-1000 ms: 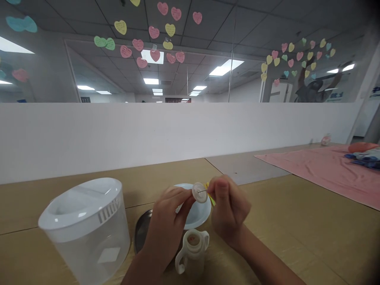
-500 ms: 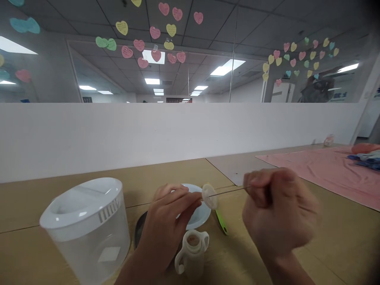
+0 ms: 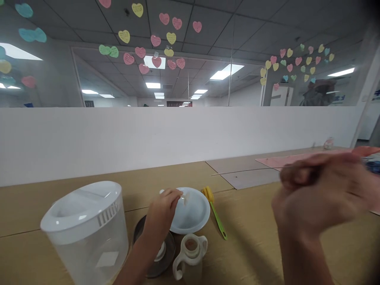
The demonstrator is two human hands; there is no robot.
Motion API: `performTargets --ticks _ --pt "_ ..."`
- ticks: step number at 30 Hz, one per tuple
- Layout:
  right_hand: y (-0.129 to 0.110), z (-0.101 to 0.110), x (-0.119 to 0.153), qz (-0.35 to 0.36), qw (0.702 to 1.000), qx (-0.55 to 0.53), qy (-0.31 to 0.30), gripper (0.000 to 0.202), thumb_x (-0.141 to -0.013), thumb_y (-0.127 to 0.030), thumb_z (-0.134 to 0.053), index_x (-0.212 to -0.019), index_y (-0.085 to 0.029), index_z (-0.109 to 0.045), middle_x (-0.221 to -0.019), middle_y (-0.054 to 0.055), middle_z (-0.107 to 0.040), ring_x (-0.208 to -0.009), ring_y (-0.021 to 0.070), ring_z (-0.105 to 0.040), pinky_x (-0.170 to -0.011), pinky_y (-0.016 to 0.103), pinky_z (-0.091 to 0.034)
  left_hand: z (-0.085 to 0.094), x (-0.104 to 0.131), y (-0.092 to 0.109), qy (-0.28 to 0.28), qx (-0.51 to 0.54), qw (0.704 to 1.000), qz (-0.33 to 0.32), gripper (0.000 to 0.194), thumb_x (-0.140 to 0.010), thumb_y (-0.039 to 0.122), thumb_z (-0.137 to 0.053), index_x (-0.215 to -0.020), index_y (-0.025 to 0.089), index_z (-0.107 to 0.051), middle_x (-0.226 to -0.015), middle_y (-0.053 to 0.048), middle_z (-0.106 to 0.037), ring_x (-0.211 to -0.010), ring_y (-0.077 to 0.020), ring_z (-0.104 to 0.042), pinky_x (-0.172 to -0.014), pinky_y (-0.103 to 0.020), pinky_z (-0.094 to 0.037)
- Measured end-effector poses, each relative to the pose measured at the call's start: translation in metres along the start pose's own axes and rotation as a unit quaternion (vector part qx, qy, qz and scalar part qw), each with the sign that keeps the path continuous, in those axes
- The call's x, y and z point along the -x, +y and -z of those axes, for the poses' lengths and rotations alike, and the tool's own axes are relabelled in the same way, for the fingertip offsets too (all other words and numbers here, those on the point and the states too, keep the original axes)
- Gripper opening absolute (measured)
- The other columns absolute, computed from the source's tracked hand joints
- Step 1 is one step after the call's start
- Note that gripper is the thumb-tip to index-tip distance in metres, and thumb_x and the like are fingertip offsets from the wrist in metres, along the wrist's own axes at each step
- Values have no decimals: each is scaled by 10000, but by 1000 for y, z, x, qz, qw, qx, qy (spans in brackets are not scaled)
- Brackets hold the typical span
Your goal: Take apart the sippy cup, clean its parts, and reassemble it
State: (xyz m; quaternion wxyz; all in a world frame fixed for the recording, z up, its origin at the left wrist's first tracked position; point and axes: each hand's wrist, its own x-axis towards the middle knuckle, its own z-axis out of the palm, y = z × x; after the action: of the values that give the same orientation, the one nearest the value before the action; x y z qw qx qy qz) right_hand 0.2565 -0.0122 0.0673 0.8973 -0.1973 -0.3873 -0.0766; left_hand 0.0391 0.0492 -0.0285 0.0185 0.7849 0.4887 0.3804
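My left hand [image 3: 162, 211] is pinched above the light-blue bowl [image 3: 192, 221]. A small translucent white piece [image 3: 184, 198] shows blurred at its fingertips, mostly hidden by the hand. My right hand [image 3: 317, 194], smeared by motion, is closed around a thin rod [image 3: 246, 171] pointing left across the table. Rod and white piece are apart. Below the bowl stands a translucent two-handled bottle [image 3: 191, 257], uncapped, with its mouth up. Partly behind my left forearm lies a dark round tray [image 3: 169, 257] with a white ring-like part [image 3: 161, 251] on it.
A lidded clear plastic bucket [image 3: 89, 237] stands at the left. Right of the bowl lies a yellow-headed brush [image 3: 218, 217] with a green handle. A pink cloth [image 3: 273, 160] covers the table's far right. A white wall [image 3: 178, 134] runs behind the table.
My right hand has moved right and up, drawing the rod out of the translucent white piece. My left hand has shifted slightly left, uncovering more of the bowl and tray.
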Motion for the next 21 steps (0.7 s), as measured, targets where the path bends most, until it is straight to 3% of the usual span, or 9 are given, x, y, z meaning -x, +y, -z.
performTargets --ticks 1,4,6,9,12,15,18,21 --pt "7 -4 4 7 999 31 -30 303 -853 -351 -511 -598 -189 -497 -524 -46 -394 -389 59 -342 -362 224 -213 -5 -1 -4 -29 -8 1000 7 290 -868 159 -376 -935 197 -656 -1030 -42 -667 -919 -176 -608 -826 -305 -463" --pt "34 -16 24 -37 959 146 -242 307 -881 -363 -464 -659 -172 -555 -487 -46 -440 -413 74 -410 -410 210 -298 -22 0 -12 -95 -25 995 27 334 -850 111 -339 -964 175 -646 -1063 -58 -653 -955 -184 -599 -859 -299 -442" --pt "54 -23 41 -65 897 217 -379 313 -897 -349 -423 -696 -163 -574 -525 -27 -512 -461 88 -469 -466 211 -329 -33 1 -17 -130 -36 990 35 339 -835 96 -340 -955 176 -647 -1045 -60 -658 -960 -187 -595 -863 -289 -429" --pt "78 -32 64 -67 784 326 -524 312 -900 -271 -396 -696 -151 -599 -591 12 -596 -536 108 -533 -519 215 -327 -49 4 -26 -175 -61 982 36 313 -830 107 -358 -933 184 -644 -984 -57 -670 -936 -195 -597 -830 -286 -419" --pt "92 -35 80 -42 686 399 -607 314 -888 -223 -394 -686 -149 -622 -665 52 -647 -617 132 -574 -545 226 -308 -56 5 -32 -200 -99 974 45 312 -867 145 -319 -917 170 -625 -926 -73 -673 -896 -205 -603 -762 -283 -415" --pt "102 -31 87 -45 606 431 -667 264 -855 -182 -413 -760 -139 -656 -785 91 -679 -732 163 -604 -587 235 -323 -50 4 -27 -190 -114 973 61 339 -898 174 -263 -920 165 -601 -916 -87 -671 -884 -206 -605 -730 -278 -405" --pt "112 -23 86 -53 552 436 -708 242 -817 -129 -430 -807 -134 -672 -845 105 -685 -811 185 -612 -629 242 -349 -35 2 -15 -164 -95 980 61 366 -914 208 -224 -884 176 -587 -886 -82 -671 -845 -204 -612 -707 -284 -403" --pt "113 -19 81 -60 524 430 -733 182 -759 -114 -513 -803 -137 -688 -837 106 -691 -812 204 -624 -646 249 -382 -16 0 -3 -133 -57 988 50 366 -915 233 -218 -872 181 -578 -882 -80 -665 -831 -204 -608 -708 -294 -408"
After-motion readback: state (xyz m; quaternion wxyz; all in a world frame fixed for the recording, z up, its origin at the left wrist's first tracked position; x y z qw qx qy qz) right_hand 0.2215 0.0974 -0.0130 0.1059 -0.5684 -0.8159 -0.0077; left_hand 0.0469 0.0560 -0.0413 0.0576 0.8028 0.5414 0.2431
